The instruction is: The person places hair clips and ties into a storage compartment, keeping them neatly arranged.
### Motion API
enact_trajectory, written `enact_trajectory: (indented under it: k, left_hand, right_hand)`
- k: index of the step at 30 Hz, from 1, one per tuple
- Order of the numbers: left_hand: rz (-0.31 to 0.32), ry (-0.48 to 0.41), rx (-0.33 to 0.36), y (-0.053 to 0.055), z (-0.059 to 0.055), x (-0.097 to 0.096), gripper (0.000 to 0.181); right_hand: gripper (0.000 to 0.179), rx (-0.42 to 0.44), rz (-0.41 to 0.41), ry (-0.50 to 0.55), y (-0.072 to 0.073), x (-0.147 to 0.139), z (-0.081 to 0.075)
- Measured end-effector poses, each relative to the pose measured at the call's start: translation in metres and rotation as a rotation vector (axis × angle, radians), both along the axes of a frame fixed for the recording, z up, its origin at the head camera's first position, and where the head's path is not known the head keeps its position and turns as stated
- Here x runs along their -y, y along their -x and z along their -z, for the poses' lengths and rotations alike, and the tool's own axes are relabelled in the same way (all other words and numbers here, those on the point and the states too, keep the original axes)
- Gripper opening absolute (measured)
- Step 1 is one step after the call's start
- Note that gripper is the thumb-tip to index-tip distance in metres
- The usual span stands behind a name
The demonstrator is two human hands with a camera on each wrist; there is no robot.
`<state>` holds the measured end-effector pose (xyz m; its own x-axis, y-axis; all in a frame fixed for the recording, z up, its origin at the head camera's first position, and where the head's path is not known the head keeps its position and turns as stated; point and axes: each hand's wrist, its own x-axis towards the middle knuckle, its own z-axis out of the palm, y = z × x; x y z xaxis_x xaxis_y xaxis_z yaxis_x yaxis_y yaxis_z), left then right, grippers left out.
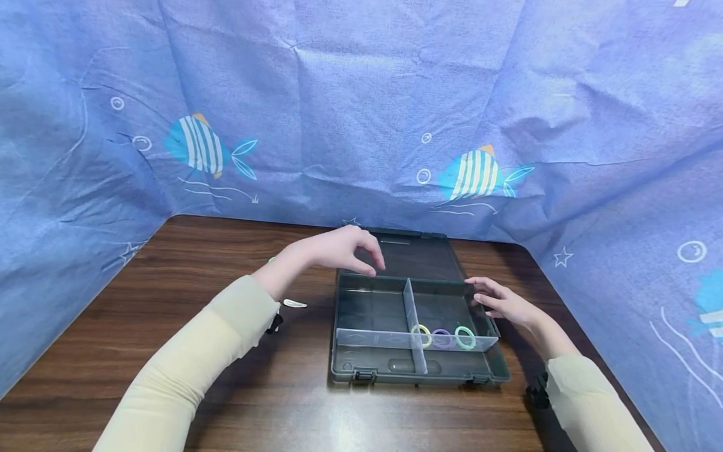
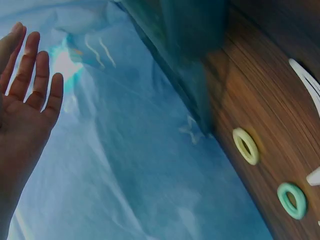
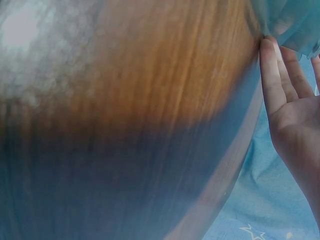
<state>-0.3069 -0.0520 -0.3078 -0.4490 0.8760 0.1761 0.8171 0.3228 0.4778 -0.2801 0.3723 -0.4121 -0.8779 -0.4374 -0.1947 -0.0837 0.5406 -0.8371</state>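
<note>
An open dark translucent organizer box (image 1: pixel 375 370) lies on the table, clear dividers (image 1: pixel 412 307) splitting it into compartments. Yellow, purple and green hair ties (image 1: pixel 465 338) sit in its right part, by the lengthwise divider. My left hand (image 1: pixel 344 248) hovers over the box's back left, fingers loosely bent and nothing in them; the left wrist view shows the palm and spread fingers (image 2: pixel 30 95). At the box's right side, my right hand (image 1: pixel 505 306) touches the edge with extended fingers. The right wrist view has those fingertips against the box (image 3: pixel 297 30).
The lid (image 1: pixel 418 254) lies folded back behind the box. Left of it is a white hair clip (image 1: pixel 295 303). The left wrist view shows a yellow hair tie (image 2: pixel 245 146) and a green hair tie (image 2: pixel 291 200) on the table. A blue fish-print cloth (image 1: pixel 361 125) borders the back and sides.
</note>
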Motion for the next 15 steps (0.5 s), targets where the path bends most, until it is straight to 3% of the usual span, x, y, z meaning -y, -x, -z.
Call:
enact_trajectory:
  k: [4,9,15]
  left_hand:
    - [-0.047,-0.036,-0.009,0.012,0.004,0.020,0.015]
    - [-0.142,-0.040,0.030,0.022,0.012,0.044,0.015]
    - [-0.245,-0.033,-0.013,0.033,0.026,0.064,0.014]
  right_hand:
    - [0.051,0.005,-0.004,0.002,0.000,0.000,0.000]
    - [0.050,0.009,0.005,0.005,0.001,-0.001,0.001]
    - [0.051,0.017,0.011,0.016,0.001,-0.001,0.002]
